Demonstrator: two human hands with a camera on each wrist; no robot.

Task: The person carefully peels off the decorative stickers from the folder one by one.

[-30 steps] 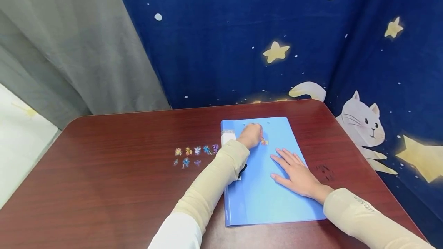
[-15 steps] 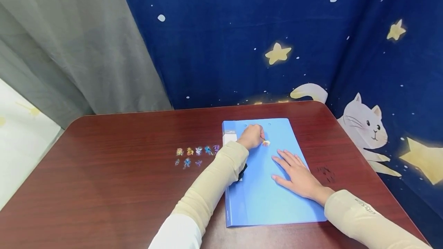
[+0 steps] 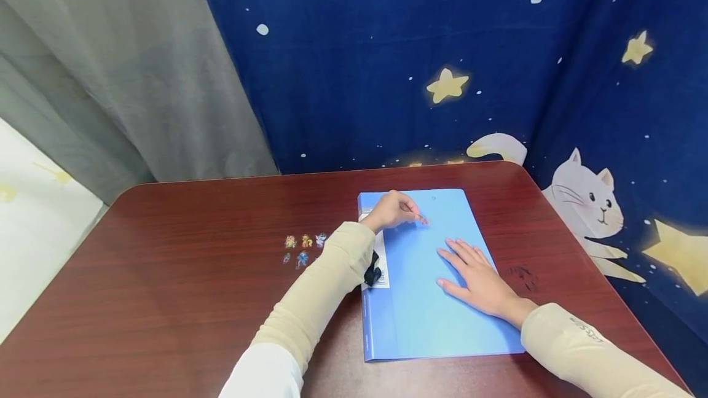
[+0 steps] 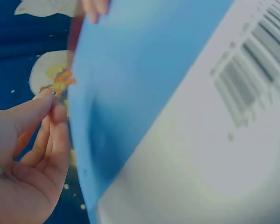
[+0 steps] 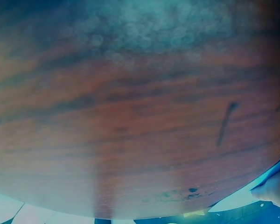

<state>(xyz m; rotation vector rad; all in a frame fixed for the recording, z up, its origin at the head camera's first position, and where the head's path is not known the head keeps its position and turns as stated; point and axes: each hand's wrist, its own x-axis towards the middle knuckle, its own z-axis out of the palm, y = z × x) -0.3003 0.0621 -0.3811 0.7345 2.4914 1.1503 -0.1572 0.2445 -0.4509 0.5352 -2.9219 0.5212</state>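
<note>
My left hand (image 3: 391, 209) is over the upper part of a blue folder (image 3: 437, 330). Its thumb and fingertips pinch a small orange and yellow pony sticker (image 4: 60, 80), which looks thin and tilted in the left wrist view. In the head view the sticker (image 3: 423, 220) is small and blurred beside the fingertips. My right hand (image 3: 475, 280) rests flat on the folder, fingers spread. Only a blurred bit of that hand (image 5: 275, 192) shows in the right wrist view.
Left of the folder, several small pony stickers (image 3: 306, 241) lie in two rows on the brown table (image 3: 182, 300), some hidden behind my left sleeve. A white barcode label (image 4: 252, 70) is on the folder's left side. Dark marks (image 3: 522, 276) show on the table at right.
My left hand has turned and drawn back a little to the left, with the pony sticker at its fingertips. The left sleeve now covers more of the sticker rows. My right hand stays put.
</note>
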